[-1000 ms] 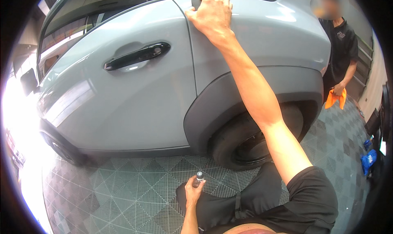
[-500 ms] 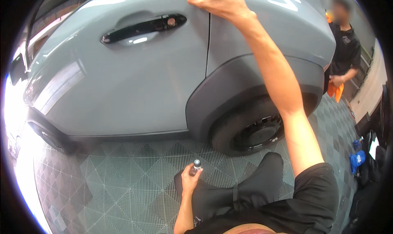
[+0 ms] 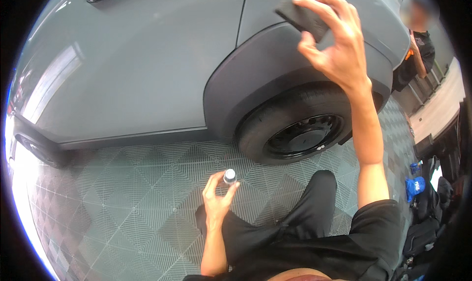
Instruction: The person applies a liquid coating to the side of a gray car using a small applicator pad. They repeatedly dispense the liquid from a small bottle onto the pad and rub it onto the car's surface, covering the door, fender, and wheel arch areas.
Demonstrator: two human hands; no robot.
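My right hand point(image 3: 339, 50) is raised in front of the grey car's rear quarter. Its thumb and fingers grip a dark, flat rectangular block point(image 3: 301, 13), probably an applicator pad, near the top edge of the dark wheel arch trim point(image 3: 255, 67). Whether the block touches the bodywork I cannot tell. Lower down, over my bent leg, my left hand point(image 3: 215, 202) holds a small bottle point(image 3: 229, 177) with a pale cap between thumb and fingers. The bottle is held away from the car.
Below the arch is the rear wheel point(image 3: 305, 138); the grey door point(image 3: 132, 84) extends to the left. Patterned floor tiles point(image 3: 147, 207) lie underneath. At the far right, another person point(image 3: 425, 50) stands behind the car, near dark bags point(image 3: 427, 212) and a blue item point(image 3: 415, 186).
My right hand has moved down and right from the upper panel to the wheel arch, and the dark block now shows. The view has shifted lower. My left hand still holds the bottle.
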